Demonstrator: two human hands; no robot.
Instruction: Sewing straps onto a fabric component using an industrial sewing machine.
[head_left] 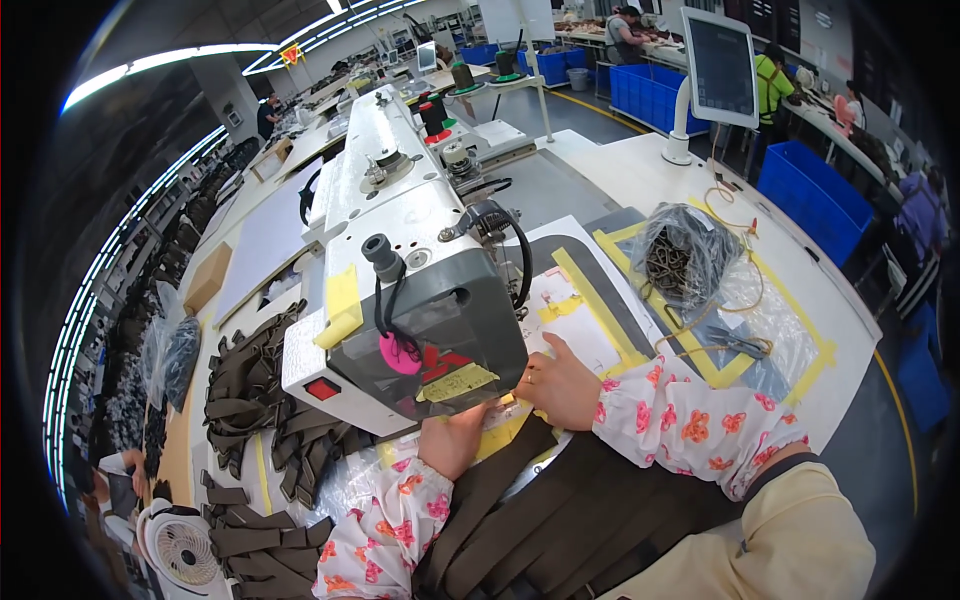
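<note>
A white and grey industrial sewing machine (440, 290) stands in front of me. Both my hands are at its sewing area, below the front of its head. My left hand (452, 440) reaches under the head's lower edge, and its fingers are hidden there. Just right of the head, my right hand (562, 385) has its fingers bent and closed together; what they hold is hidden. Dark brown webbing straps (590, 510) spread over my lap and run up between my forearms toward the hands. One strap (495, 475) passes close beside my left hand.
Bundled brown straps with buckles (245, 390) lie left of the machine. On the right are a clear bag of metal rings (680, 260), small scissors (738, 342) and a tablet on a stand (720, 70). A white fan (180, 545) is at lower left. Blue bins (815, 200) stand beyond.
</note>
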